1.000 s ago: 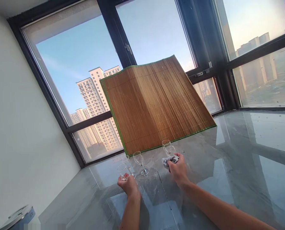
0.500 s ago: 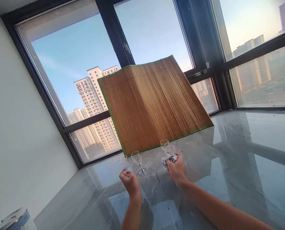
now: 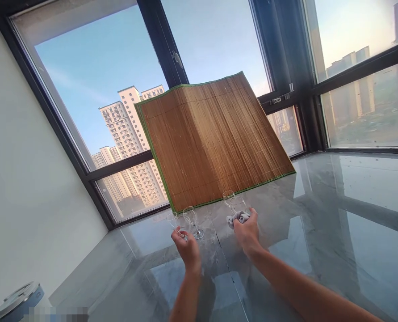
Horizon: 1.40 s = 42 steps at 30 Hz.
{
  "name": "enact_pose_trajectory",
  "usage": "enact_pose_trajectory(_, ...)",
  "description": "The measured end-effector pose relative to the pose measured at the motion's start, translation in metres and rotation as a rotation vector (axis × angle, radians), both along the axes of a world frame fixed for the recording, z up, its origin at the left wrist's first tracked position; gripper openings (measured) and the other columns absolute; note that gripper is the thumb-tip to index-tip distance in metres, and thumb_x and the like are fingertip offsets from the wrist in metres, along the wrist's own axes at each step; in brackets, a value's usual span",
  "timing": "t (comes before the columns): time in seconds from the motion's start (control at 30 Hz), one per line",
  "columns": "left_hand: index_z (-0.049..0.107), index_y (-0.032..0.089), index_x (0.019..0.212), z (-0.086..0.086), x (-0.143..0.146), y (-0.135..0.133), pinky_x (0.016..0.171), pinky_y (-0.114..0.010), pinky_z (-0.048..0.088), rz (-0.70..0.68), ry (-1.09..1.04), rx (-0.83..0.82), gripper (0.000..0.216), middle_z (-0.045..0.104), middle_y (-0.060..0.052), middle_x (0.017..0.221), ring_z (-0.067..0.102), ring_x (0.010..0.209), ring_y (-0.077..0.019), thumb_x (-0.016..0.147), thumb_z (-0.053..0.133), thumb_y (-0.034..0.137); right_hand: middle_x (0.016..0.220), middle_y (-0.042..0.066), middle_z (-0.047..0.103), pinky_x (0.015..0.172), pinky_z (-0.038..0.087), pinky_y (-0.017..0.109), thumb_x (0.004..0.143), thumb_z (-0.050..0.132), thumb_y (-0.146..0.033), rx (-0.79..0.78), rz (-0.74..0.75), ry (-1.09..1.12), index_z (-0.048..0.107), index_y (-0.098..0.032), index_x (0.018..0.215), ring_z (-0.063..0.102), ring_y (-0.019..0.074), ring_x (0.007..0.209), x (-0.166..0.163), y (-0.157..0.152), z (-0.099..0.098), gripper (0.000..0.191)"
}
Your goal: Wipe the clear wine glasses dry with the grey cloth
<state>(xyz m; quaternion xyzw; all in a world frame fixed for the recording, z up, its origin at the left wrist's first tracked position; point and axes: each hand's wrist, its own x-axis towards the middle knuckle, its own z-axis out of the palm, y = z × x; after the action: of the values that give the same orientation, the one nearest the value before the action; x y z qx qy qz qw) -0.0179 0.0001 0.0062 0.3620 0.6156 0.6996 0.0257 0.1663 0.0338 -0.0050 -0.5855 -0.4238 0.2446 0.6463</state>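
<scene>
Small stemmed glasses stand on a glossy grey marble surface in front of a bamboo mat leaning on the window. My left hand is closed on the stem of one glass, beside a second glass standing on the surface. My right hand is closed on a crumpled grey cloth, right by two more glasses.
Large dark-framed windows run behind the surface and round the right corner. A white wall is on the left. A round grey-lidded object sits at the bottom left.
My left hand has moved right and away from me with its glass, which went from tipped over to upright beside the standing glass. My right hand has barely moved.
</scene>
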Motion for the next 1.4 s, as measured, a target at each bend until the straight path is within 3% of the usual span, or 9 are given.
enact_pose_trajectory(0.1, 0.046, 0.023, 0.109, 0.004, 0.003, -0.004, 0.078, -0.031, 0.044, -0.005, -0.022, -0.014, 0.035, 0.052, 0.000, 0.091, 0.056, 0.082, -0.0148, 0.076, 0.051, 0.013, 0.103, 0.012, 0.064, 0.068, 0.046, 0.034, 0.070, 0.054, -0.034, -0.114, -0.063, 0.036, 0.030, -0.016, 0.145, 0.063, 0.0260, 0.081, -0.001, -0.008, 0.008, 0.081)
enact_pose_trajectory(0.3, 0.047, 0.024, 0.109, 0.004, 0.003, -0.006, 0.079, -0.031, 0.043, -0.013, -0.010, -0.010, 0.034, 0.053, -0.001, 0.092, 0.056, 0.085, -0.0167, 0.076, 0.050, 0.015, 0.115, 0.011, 0.058, 0.073, 0.046, 0.032, 0.072, 0.053, -0.034, -0.013, -0.065, 0.080, 0.029, -0.022, 0.145, 0.061, 0.0235, 0.089, -0.007, -0.018, 0.007, 0.078)
enact_pose_trajectory(0.53, 0.045, 0.023, 0.114, 0.006, 0.015, -0.011, 0.079, -0.032, 0.043, -0.027, 0.189, 0.008, 0.044, 0.052, 0.000, 0.086, 0.055, 0.082, -0.0185, 0.071, 0.046, 0.009, 0.116, 0.012, 0.053, 0.084, 0.048, 0.042, 0.082, 0.052, -0.038, 0.166, -0.065, -0.017, 0.034, -0.022, 0.138, 0.058, 0.0248, 0.096, -0.011, -0.048, 0.001, 0.061)
enact_pose_trajectory(0.77, 0.056, 0.022, 0.111, 0.001, 0.031, -0.020, 0.093, -0.038, 0.039, -0.217, 0.602, -0.053, 0.042, 0.063, -0.006, 0.101, 0.058, 0.095, -0.0210, 0.072, 0.047, 0.006, 0.112, 0.009, 0.058, 0.081, 0.051, 0.034, 0.081, 0.048, -0.017, 0.562, 0.318, -0.353, 0.032, -0.024, 0.138, 0.062, 0.0199, 0.092, -0.027, -0.078, 0.033, 0.059)
enact_pose_trajectory(0.87, 0.063, 0.023, 0.095, 0.002, 0.032, -0.023, 0.089, -0.037, 0.041, -0.317, 0.756, -0.083, 0.024, 0.065, -0.005, 0.093, 0.059, 0.093, -0.0218, 0.077, 0.052, 0.011, 0.114, 0.010, 0.061, 0.077, 0.051, 0.032, 0.074, 0.045, -0.006, 0.622, 0.518, -0.687, 0.039, -0.025, 0.136, 0.061, 0.0220, 0.095, -0.033, -0.068, 0.051, 0.065)
enact_pose_trajectory(0.93, 0.063, 0.022, 0.089, 0.004, 0.032, -0.024, 0.088, -0.037, 0.041, -0.297, 0.810, -0.081, 0.025, 0.064, -0.004, 0.087, 0.058, 0.089, -0.0215, 0.074, 0.051, 0.006, 0.115, 0.010, 0.062, 0.075, 0.050, 0.032, 0.072, 0.045, -0.004, 0.611, 0.513, -0.782, 0.042, -0.025, 0.134, 0.061, 0.0240, 0.098, -0.033, -0.058, 0.057, 0.066)
enact_pose_trajectory(1.07, 0.060, 0.021, 0.100, 0.008, 0.030, -0.026, 0.090, -0.036, 0.039, -0.212, 0.831, -0.071, 0.056, 0.059, -0.004, 0.086, 0.056, 0.090, -0.0209, 0.055, 0.042, -0.006, 0.121, 0.010, 0.061, 0.085, 0.048, 0.036, 0.076, 0.044, -0.005, 0.543, 0.327, -0.622, 0.042, -0.023, 0.130, 0.060, 0.0249, 0.106, -0.023, -0.042, 0.051, 0.058)
enact_pose_trajectory(1.17, 0.058, 0.020, 0.107, 0.009, 0.028, -0.025, 0.092, -0.036, 0.038, -0.157, 0.785, -0.077, 0.062, 0.058, -0.004, 0.087, 0.055, 0.089, -0.0203, 0.055, 0.039, -0.006, 0.124, 0.010, 0.060, 0.087, 0.047, 0.037, 0.082, 0.046, -0.013, 0.497, 0.285, -0.457, 0.042, -0.022, 0.128, 0.060, 0.0242, 0.105, -0.019, -0.040, 0.044, 0.047)
enact_pose_trajectory(1.4, 0.057, 0.019, 0.112, 0.003, 0.021, -0.017, 0.092, -0.036, 0.037, -0.083, 0.736, -0.112, 0.055, 0.060, -0.005, 0.093, 0.056, 0.094, -0.0215, 0.064, 0.041, -0.004, 0.100, 0.004, 0.066, 0.079, 0.047, 0.031, 0.085, 0.052, -0.030, 0.438, 0.549, -0.315, 0.047, -0.021, 0.119, 0.062, 0.0187, 0.084, -0.024, -0.054, 0.044, 0.036)
